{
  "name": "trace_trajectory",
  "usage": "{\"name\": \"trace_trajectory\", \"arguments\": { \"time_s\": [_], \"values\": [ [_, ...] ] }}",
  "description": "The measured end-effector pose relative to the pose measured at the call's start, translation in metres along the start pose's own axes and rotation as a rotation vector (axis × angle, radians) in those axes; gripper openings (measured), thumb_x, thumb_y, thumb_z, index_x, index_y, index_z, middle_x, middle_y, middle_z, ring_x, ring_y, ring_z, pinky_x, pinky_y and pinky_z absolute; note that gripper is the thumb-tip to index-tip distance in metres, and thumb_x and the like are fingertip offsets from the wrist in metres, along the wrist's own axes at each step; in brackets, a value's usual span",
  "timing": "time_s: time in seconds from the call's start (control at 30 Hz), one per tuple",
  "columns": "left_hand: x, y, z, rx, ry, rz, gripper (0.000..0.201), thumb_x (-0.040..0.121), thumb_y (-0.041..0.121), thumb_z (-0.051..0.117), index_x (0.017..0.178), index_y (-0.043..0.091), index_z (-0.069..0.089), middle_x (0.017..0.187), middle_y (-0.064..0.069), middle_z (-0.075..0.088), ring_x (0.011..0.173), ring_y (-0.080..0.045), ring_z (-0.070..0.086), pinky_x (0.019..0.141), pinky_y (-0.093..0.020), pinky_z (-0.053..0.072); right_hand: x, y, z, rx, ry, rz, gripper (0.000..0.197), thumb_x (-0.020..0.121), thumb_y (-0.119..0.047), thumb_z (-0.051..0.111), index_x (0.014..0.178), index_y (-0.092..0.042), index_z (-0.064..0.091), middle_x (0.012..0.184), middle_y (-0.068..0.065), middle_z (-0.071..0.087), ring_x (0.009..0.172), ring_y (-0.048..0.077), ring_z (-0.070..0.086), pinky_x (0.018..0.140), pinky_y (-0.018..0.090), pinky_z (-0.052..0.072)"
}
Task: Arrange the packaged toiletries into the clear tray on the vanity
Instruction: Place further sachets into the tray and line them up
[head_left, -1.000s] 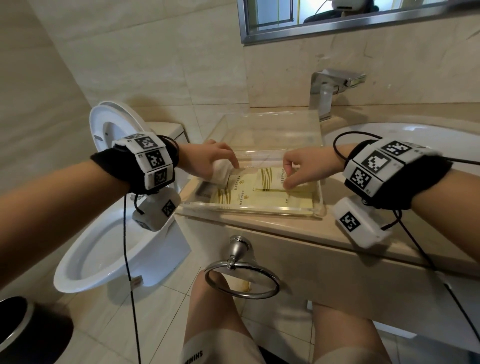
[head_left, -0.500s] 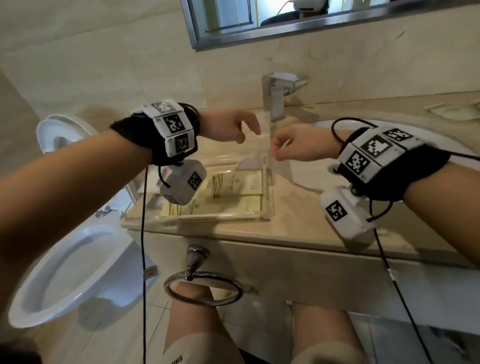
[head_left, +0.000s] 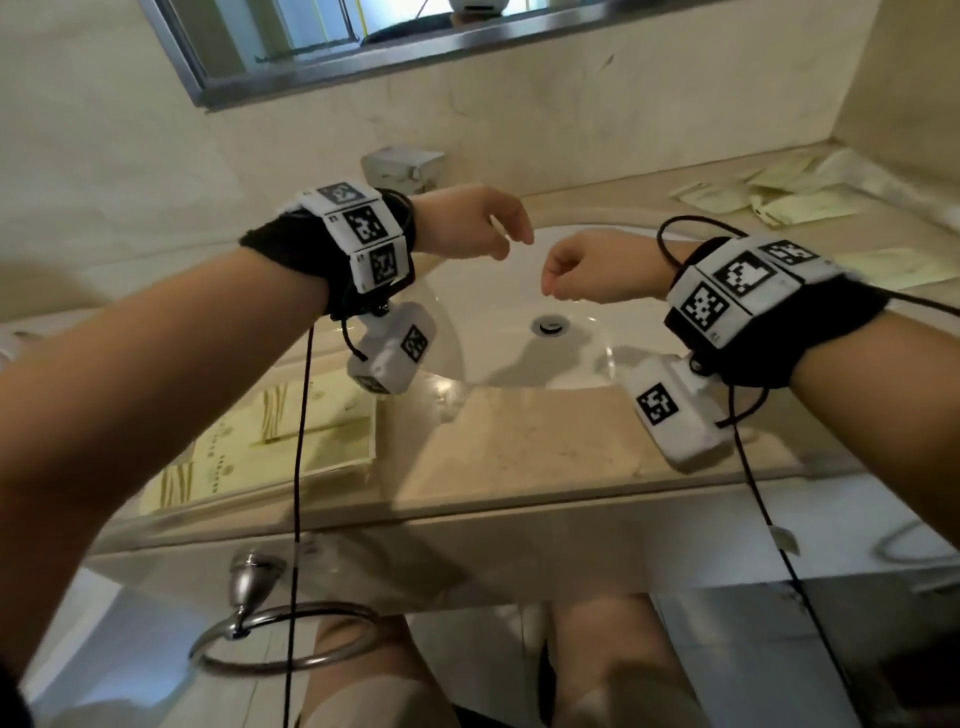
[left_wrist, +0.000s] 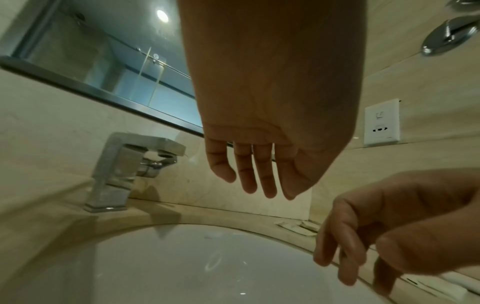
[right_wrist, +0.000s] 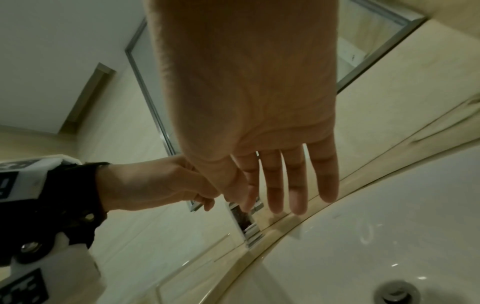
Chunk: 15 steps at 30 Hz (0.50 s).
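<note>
The clear tray (head_left: 374, 439) sits on the vanity at the left, with several pale yellow packets (head_left: 311, 415) lying flat in it. More yellow packets (head_left: 779, 202) lie loose on the counter at the far right, and they also show in the left wrist view as packets (left_wrist: 298, 225) beyond the basin. My left hand (head_left: 483, 223) and right hand (head_left: 582, 270) hover side by side over the white sink (head_left: 519, 353), clear of the tray. Both are empty. The left hand's fingers (left_wrist: 254, 174) hang relaxed, and the right hand's fingers (right_wrist: 283, 185) are nearly straight.
A square chrome faucet (left_wrist: 124, 170) stands behind the basin, just left of my left hand. The drain (head_left: 549, 326) lies below the hands. A towel ring (head_left: 280, 639) hangs under the counter's front edge. A mirror (head_left: 363, 31) and a wall socket (left_wrist: 381, 122) are above.
Both hands have left the tray and moved right, now hovering over the sink. The left hand no longer holds the white item it had in the tray. The head view swung right.
</note>
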<state>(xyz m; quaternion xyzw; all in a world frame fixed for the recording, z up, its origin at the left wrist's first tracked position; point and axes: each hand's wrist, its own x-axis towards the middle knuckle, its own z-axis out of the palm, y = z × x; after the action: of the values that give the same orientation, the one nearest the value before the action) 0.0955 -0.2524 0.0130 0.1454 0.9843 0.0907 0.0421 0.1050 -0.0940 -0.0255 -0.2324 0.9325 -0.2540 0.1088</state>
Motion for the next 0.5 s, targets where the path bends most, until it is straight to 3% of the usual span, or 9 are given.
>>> {"name": "trace_trajectory", "arguments": {
  "time_s": [0.17,0.23,0.33,0.4,0.5],
  "values": [
    [0.029,0.025,0.010,-0.053,0.009,0.037,0.031,0.091,0.007,0.050,0.118,0.018,0.059,0.099,0.011,0.051,0.093,-0.008,0.046,0.076,-0.019,0.035,-0.008,0.027,-0.015,0.098,0.042,0.080,0.012,0.091,-0.014,0.048,0.098,-0.017,0.058,0.085,0.000,0.054,0.087,0.016,0.050,0.060,0.022,0.042],
    [0.042,0.034,0.013,-0.073,0.001,0.046,0.030,0.090,0.007,0.050,0.116,0.018,0.060,0.100,0.010,0.053,0.091,-0.008,0.046,0.066,-0.014,0.036,-0.011,0.037,-0.019,0.104,0.054,0.100,0.012,0.090,-0.015,0.049,0.098,-0.017,0.059,0.091,0.001,0.056,0.089,0.016,0.052,0.063,0.024,0.044],
    [0.061,0.048,0.017,-0.117,-0.017,0.061,0.030,0.090,0.005,0.050,0.116,0.015,0.060,0.091,0.010,0.054,0.071,-0.008,0.045,0.059,-0.012,0.036,-0.015,0.053,-0.025,0.116,0.069,0.139,0.011,0.090,-0.015,0.050,0.096,-0.016,0.059,0.100,0.005,0.057,0.090,0.017,0.054,0.068,0.028,0.046],
    [0.075,0.056,0.020,-0.152,-0.022,0.072,0.030,0.089,0.005,0.049,0.114,0.016,0.060,0.095,0.004,0.056,0.063,-0.004,0.042,0.056,-0.014,0.037,-0.018,0.063,-0.029,0.134,0.094,0.171,0.011,0.089,-0.015,0.050,0.094,-0.015,0.060,0.098,0.006,0.058,0.088,0.017,0.055,0.065,0.027,0.046],
    [0.094,0.071,0.025,-0.235,-0.038,0.079,0.023,0.088,0.005,0.048,0.094,0.025,0.059,0.098,-0.001,0.054,0.072,-0.007,0.045,0.057,-0.016,0.038,-0.022,0.080,-0.038,0.170,0.137,0.231,0.014,0.089,-0.015,0.050,0.097,-0.014,0.062,0.096,0.006,0.058,0.087,0.017,0.055,0.065,0.027,0.047]
  ]
}}
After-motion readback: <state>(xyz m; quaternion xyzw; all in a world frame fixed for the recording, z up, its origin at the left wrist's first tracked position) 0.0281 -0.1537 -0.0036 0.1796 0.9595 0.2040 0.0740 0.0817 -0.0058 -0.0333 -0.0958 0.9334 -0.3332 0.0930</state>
